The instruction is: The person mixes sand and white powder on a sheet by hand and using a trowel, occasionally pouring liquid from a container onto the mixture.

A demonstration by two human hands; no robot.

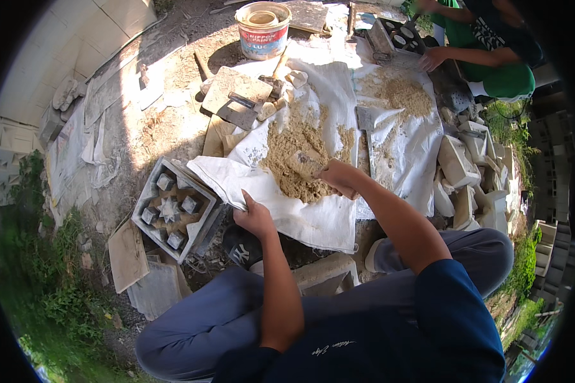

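- White sheet (329, 228): pliable cloth, creased and smudged, spread over rough, debris-strewn ground.
- Sandy mix (279, 143): damp-looking, tan-brown and crumbly, heaped unevenly on the sheet, with a thinner scatter farther right.
- Mould (157, 239): a hard, pale grey, angular frame to the left, with blocky grey lumps around a star-shaped piece inside it.
- Bucket (263, 45): round and pale, with a red and blue label, at the far side.
- Pale angular castings (458, 161): piled on the right, with crisp edges and hollow faces.
- The trowel-like tool (306, 164) has a broad blade crusted with the same tan grains; its handle is mostly hidden by the fingers.
- The right hand (340, 179) is closed around that handle; the blade lies just left of and slightly beyond it, against the heap.
- The left hand (254, 218) pinches the sheet's near-left edge between thumb and fingers, just right of the mould; the heap lies beyond it, to the right.
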